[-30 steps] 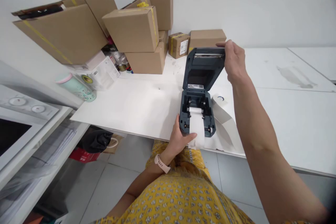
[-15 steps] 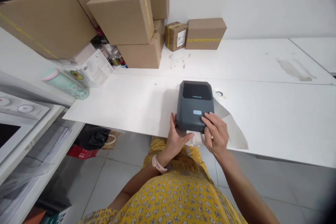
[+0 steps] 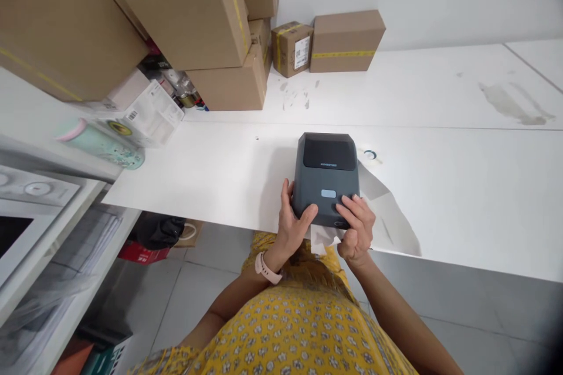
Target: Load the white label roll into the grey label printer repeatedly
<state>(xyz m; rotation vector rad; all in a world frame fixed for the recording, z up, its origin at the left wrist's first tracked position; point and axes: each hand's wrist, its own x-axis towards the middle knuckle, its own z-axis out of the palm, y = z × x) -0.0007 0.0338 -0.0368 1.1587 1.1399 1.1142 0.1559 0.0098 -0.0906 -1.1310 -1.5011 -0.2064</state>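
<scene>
A dark grey label printer (image 3: 325,181) with a black window and a pale blue button stands near the front edge of the white table. My left hand (image 3: 294,220) grips its front left corner, thumb on the top face and fingers along the side. At the front right corner, my right hand (image 3: 357,225) has its fingers on top and its thumb bent at the front edge. A piece of white paper (image 3: 323,239) sticks out below the printer's front, between my hands. Whether the right thumb touches this paper is hard to make out.
A pale sheet (image 3: 396,217) lies right of the printer, below a small dark ring (image 3: 370,154). Cardboard boxes (image 3: 189,17) are stacked at the back left of the table (image 3: 461,187). A mint bottle (image 3: 103,143) lies at the left edge, beside a white box (image 3: 153,108).
My left thumb has moved from below the printer's front edge up onto its top face. My right hand has shifted slightly down and left. The view has tilted a little.
</scene>
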